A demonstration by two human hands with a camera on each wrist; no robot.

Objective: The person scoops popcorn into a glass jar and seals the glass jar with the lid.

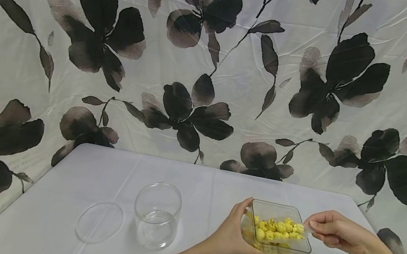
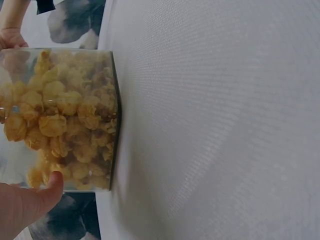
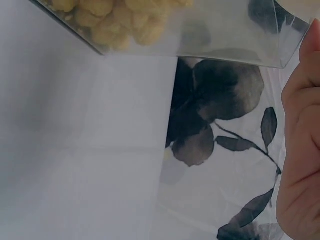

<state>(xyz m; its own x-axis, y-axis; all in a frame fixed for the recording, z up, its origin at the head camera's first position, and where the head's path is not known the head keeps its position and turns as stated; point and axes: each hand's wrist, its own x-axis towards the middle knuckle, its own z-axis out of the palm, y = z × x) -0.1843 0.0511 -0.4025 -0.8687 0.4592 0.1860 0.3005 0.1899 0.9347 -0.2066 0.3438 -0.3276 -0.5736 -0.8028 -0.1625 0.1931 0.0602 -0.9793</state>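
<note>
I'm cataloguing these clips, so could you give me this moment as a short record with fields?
Left hand: grips the square clear container
Right hand: pinches a translucent piece by the container's right rim; full shape unclear
Container contents: yellow popcorn
Glass jar: upright, left of the container
Clear round disc: flat on the white table, left of the jar
Backdrop: pale cloth, dark flower print

Indoor tabletop set-up; home or studio, cannot tell. Creased floral sheet [image 1: 244,102] is filling upper frame; white-topped table [image 1: 210,199] is standing across lower frame.
</note>
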